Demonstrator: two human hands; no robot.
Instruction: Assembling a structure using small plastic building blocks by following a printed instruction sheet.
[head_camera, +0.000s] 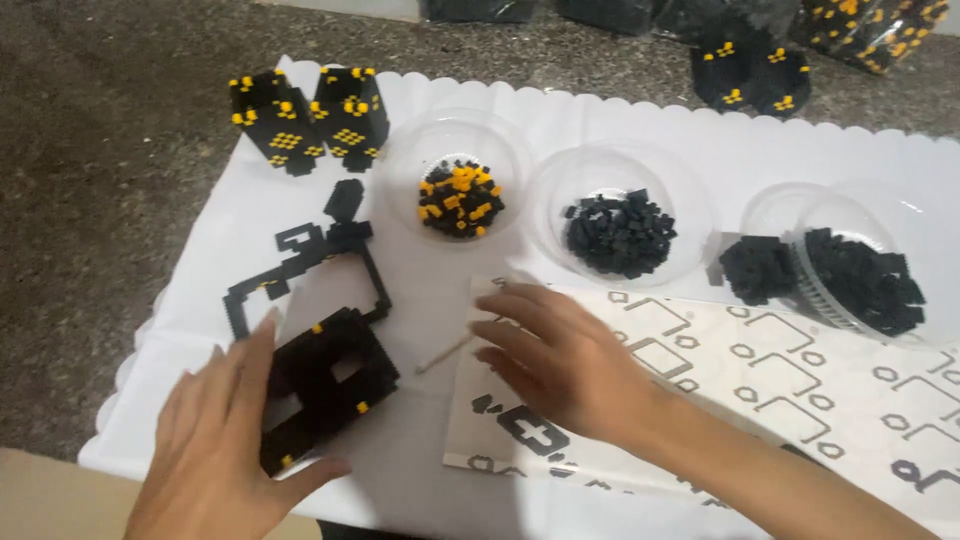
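A speckled grey stone counter (120, 180) carries a white cloth with a scalloped edge (640, 120), and on it we see our work laid out. Our left hand (225, 440) lies flat with fingers together and thumb out, cupping the near left side of the black block build (325, 385), a squat hollow frame of tiny studded bricks with a few yellow ones set in. We judge it light and rigid but brittle: the walls are thin, so it should be taken by two opposite outer sides, low down, never by the top rim or pinched across the opening. Our right hand (560, 365) rests spread and empty on the printed paper sheet (760, 370), thin, limp and easily slid. Just left of that hand lies a slim wooden stick (445, 354). Beyond the left hand a flat black outline piece (300, 262) looks one brick thick and likely to snap if lifted by an end. Farther out stand two black and yellow towers (310, 118) and clear plastic bowls: mixed bricks (459, 200), black bricks (620, 233), more black bricks (860, 275).
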